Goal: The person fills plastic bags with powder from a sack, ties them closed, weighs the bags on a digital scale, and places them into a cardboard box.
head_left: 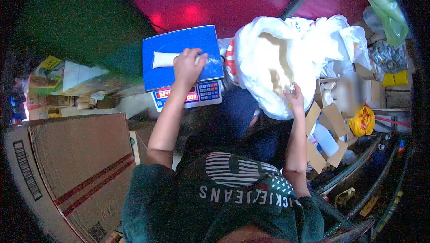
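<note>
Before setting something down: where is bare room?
The flat blue scale platform is bare beyond the slim clear bag of white contents, and between bag and red-lit display, left of the wrist. Crowded: at the left hand, and around the open white sack and brown cardboard box.

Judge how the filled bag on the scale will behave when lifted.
The filled bag probably keeps its shape at the white, packed end, which looks plump and smooth. The clear, crumpled end beyond the left hand is likely floppy. Gripped only there, the bag would probably droop, since its filling lies toward the other end.
</note>
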`<state>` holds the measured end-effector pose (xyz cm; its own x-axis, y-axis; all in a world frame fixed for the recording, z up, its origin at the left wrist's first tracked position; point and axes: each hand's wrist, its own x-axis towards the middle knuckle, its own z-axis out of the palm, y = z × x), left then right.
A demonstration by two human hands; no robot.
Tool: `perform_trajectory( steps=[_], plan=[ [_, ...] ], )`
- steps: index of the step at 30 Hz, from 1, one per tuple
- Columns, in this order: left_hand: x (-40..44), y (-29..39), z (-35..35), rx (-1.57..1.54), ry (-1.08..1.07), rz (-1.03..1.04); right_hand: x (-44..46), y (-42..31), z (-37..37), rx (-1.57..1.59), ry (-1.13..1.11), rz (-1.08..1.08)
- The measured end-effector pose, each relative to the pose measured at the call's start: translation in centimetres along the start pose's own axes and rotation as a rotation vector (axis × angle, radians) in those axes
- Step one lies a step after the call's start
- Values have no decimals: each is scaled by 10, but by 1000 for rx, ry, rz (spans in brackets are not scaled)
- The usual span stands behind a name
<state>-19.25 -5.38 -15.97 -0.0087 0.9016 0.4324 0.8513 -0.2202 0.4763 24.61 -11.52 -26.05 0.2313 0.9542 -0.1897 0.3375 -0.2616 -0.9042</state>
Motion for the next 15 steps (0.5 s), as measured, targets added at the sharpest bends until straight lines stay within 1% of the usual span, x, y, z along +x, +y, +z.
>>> perform_trajectory(
  steps=[2,5,7,11,15],
  plan=[
    [3,11,5,98,-73,22,-9,-16,-2,130,-9,-66],
    [6,12,19,203,-170,13,-23,-43,-3,95,-27,-133],
    [5,0,37,225,-229,-20,-32,-59,1,126,2,-90],
    [9,-14,27,-114,-150,-225,-39,-71,0,78,35,-49],
    [27,-18,-12,-491,-68,-375,-47,-95,-5,67,53,-38]
  ],
)
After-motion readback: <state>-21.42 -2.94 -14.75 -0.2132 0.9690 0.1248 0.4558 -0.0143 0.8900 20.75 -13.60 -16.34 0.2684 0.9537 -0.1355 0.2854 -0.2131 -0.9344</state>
